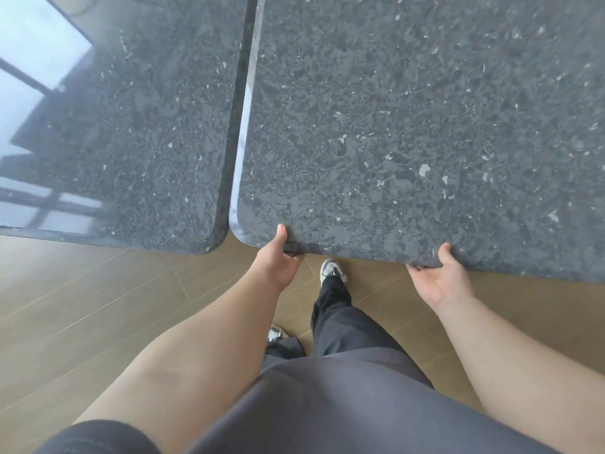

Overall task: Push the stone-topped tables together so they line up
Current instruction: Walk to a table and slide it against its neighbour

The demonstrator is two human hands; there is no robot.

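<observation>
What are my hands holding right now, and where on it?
Both hands grip the near edge of the right table: the left hand by its near-left corner, the right hand further right, thumbs on top.

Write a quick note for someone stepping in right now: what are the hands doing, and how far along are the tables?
Left hand grips the right table's near edge by its rounded corner, thumb on top. Right hand grips the same edge further right.
Left table stands alongside, a narrow seam between them.
Done: long sides nearly together.
Left: near edges are not level; the right table sits nearer the person. Close the seam and square the ends.
</observation>
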